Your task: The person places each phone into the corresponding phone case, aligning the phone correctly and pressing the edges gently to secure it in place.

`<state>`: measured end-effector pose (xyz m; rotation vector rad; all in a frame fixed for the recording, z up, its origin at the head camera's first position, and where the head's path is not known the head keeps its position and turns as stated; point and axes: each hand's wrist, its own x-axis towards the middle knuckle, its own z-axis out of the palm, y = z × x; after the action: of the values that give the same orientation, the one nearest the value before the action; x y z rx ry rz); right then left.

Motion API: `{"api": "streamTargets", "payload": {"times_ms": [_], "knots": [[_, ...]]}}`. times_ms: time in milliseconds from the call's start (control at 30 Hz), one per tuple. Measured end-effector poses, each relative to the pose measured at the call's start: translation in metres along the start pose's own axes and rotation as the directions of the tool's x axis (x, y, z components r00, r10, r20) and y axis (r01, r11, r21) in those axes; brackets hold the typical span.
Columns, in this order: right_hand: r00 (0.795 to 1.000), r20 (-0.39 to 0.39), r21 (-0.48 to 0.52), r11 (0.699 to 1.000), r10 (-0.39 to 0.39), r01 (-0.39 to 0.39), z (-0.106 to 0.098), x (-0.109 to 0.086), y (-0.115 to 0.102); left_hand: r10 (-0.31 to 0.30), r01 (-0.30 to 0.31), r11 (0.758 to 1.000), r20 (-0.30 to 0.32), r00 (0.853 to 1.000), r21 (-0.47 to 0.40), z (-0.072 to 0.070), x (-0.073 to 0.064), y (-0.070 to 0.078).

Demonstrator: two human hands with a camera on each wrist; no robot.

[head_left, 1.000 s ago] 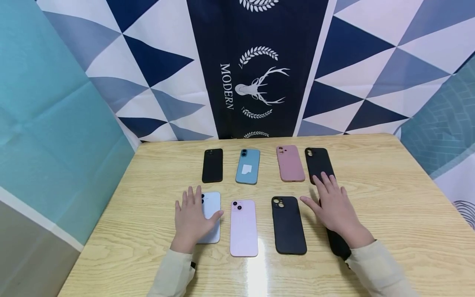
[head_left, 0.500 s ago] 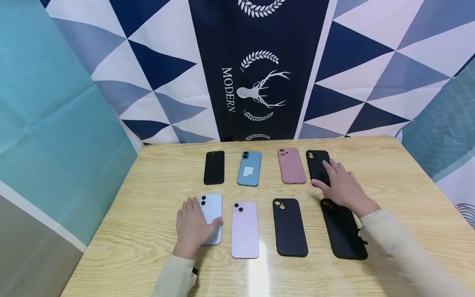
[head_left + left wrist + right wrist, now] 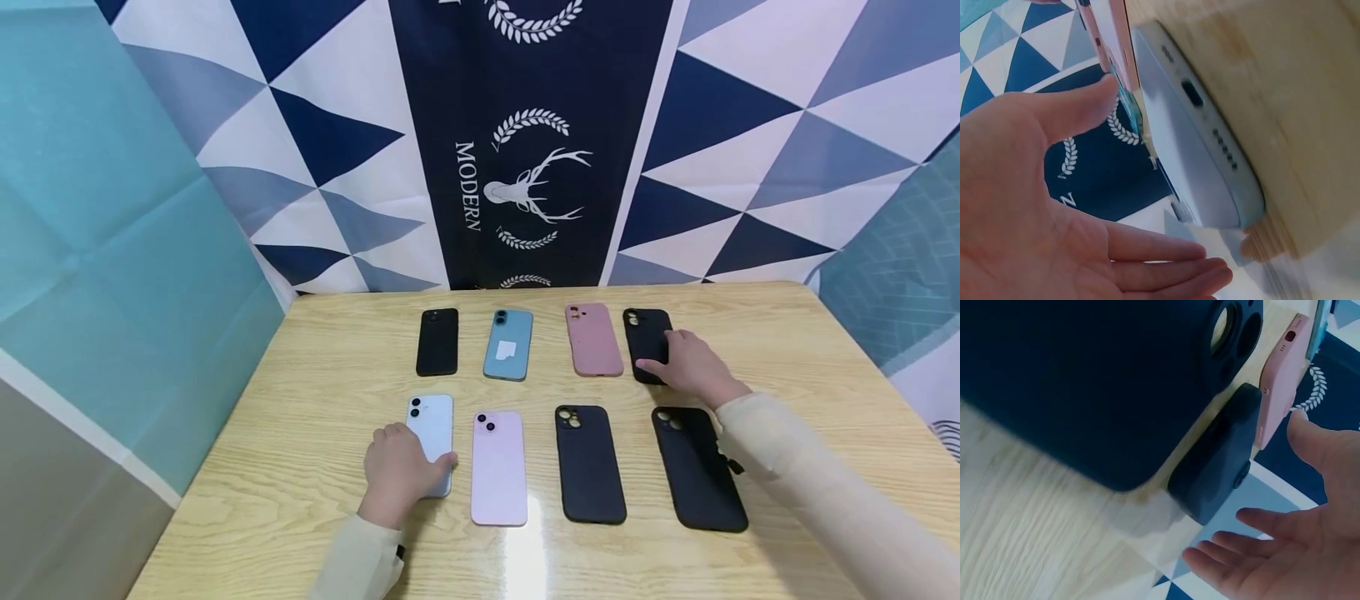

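Note:
My left hand (image 3: 401, 468) is over the lower left side of a white phone (image 3: 431, 421), camera end away from me. In the left wrist view its thumb and fingers are spread and bent a little, beside the phone's bottom edge (image 3: 1191, 94) with a gap showing. Farther back, my right hand (image 3: 693, 362) reaches the right side of a black phone case (image 3: 647, 337). In the right wrist view that hand's fingers (image 3: 1260, 547) are loosely bent, a short way off the case (image 3: 1210, 462); nothing is in the palm.
Between the hands lie a pink phone (image 3: 498, 475) and a dark case (image 3: 590, 467). Another black case (image 3: 701, 475) lies under the right forearm's side. Behind are a black phone (image 3: 437, 343), a blue phone (image 3: 510, 333) and a rose case (image 3: 594, 342). A patterned cloth (image 3: 337, 142) hangs behind the table.
My right hand has moved from over the front right black case to the back right one. The left hand stays by the white phone, its fingers now more bent and drawn back.

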<state>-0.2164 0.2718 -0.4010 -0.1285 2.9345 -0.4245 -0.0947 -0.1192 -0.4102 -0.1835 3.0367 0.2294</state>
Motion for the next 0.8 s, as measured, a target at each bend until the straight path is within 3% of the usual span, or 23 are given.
{"api": "streamTargets", "payload": {"times_ms": [333,600,800], "knots": [[0.999,-0.002,-0.047,0.997,0.053,-0.053,0.009,0.012,-0.007,-0.020,0.021,0.999,-0.019,1.000,0.041,0.006,-0.002,0.007],[0.996,-0.033,-0.059,0.994,0.089,-0.090,0.013,0.014,-0.012,-0.063,0.063,0.993,-0.003,0.998,-0.104,0.007,-0.002,0.010],[0.992,0.004,-0.055,0.991,0.124,-0.123,0.010,0.014,-0.016,-0.060,0.057,0.989,-0.013,0.998,-0.137,0.006,-0.002,0.009]]}}
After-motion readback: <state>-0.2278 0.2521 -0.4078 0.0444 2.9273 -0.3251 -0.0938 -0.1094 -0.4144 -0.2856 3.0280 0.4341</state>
